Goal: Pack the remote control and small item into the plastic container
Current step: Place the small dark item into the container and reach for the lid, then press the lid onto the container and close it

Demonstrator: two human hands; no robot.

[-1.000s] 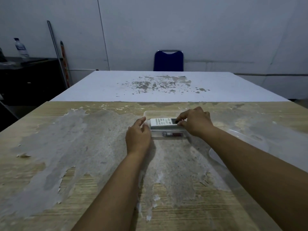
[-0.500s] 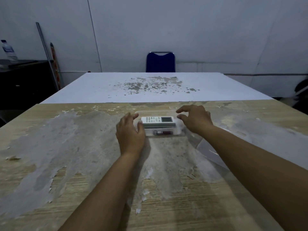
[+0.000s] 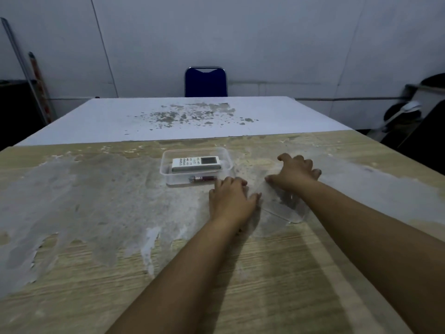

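Our left hand [image 3: 231,201] and right hand [image 3: 296,172] have left the plastic container [image 3: 166,160] and now press flat on the clear lid [image 3: 281,208] beside it, fingers spread, gripping nothing yet. The remote control [image 3: 196,163] and the small item [image 3: 203,178] lie inside, so we judge only closing remains.
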